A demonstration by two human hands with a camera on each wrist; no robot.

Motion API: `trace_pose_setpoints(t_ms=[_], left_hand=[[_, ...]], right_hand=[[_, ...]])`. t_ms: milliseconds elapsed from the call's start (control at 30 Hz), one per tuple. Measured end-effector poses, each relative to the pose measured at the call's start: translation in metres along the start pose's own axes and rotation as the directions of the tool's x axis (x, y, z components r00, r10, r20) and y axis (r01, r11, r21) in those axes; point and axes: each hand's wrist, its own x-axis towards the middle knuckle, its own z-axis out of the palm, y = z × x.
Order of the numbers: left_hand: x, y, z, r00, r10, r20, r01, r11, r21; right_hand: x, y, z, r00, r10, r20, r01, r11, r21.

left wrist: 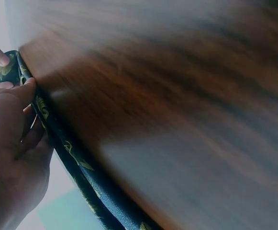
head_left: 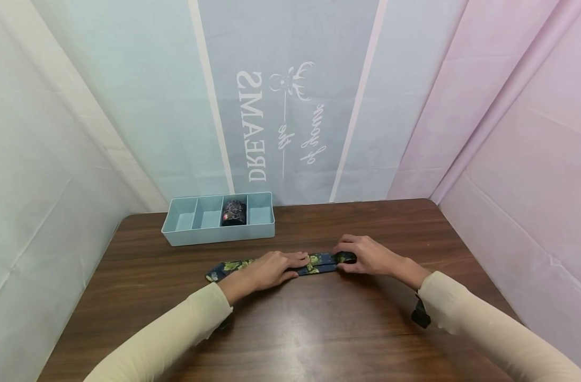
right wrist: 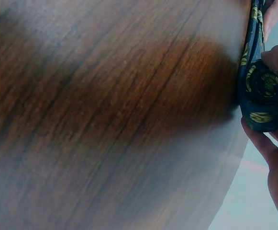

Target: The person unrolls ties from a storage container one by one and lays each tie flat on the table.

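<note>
Necktie (head_left: 323, 260), blue and green, lies on the table (head_left: 290, 329); the right hand (head_left: 367, 255) grips its rolled end (head_left: 345, 258), the left hand (head_left: 270, 269) rests loosely on top.

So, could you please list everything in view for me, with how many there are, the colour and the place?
table: one, brown, across the lower part of the head view
tie: one, dark blue with yellow-green flowers, lying across the table, right end rolled up
tray: one, light blue, at the back of the table, left of centre
roll: one, dark and patterned, in the tray's third compartment from the left
backdrop: one, mostly blue-grey with white print, behind the table
side cloths: two, pale, left and right
left hand: one, bare, on the tie
right hand: one, bare, holding the tie's rolled end
sleeves: two, cream, one on each arm
</note>
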Motion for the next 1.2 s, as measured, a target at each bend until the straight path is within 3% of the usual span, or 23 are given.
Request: trace_pose_setpoints(t_ms=[200, 433, 733, 900, 1000, 1133, 1200], left_hand=[[-0.005, -0.003, 0.001, 1.0, -0.026, 0.012, 0.026, 1.0, -0.009], [-0.012, -0.009, -0.001, 1.0, 0.005, 0.01, -0.005, 1.0, -0.014], [-0.022, -0.016, -0.005, 1.0, 0.02, 0.0, -0.02, 1.0, -0.022], [-0.027, -0.024, -0.002, 0.999, 0.029, -0.015, -0.03, 0.998, -0.058], [-0.03, -0.036, 0.004, 0.997, 0.067, -0.041, -0.069, 0.995, -0.065], [-0.034, -0.038, 0.001, 0.995, 0.083, -0.053, -0.087, 0.993, -0.074], [-0.037, -0.031, -0.006, 0.997, 0.065, -0.04, -0.068, 0.994, -0.082]], right_hand=[[0.002, -0.002, -0.004, 1.0, 0.019, 0.021, -0.019, 1.0, 0.014], [0.002, -0.001, -0.006, 0.999, 0.032, 0.037, -0.032, 0.999, 0.01], [0.003, 0.001, -0.005, 1.0, 0.015, -0.001, -0.015, 1.0, 0.016], [0.003, 0.001, -0.005, 1.0, 0.02, 0.004, -0.02, 0.999, 0.033], [0.003, 0.0, -0.006, 1.0, 0.012, 0.015, -0.012, 0.999, 0.034], [0.002, 0.0, -0.007, 1.0, 0.008, 0.029, -0.009, 0.999, 0.034], [0.001, 0.0, -0.007, 0.999, 0.014, 0.034, -0.015, 0.999, 0.039]])
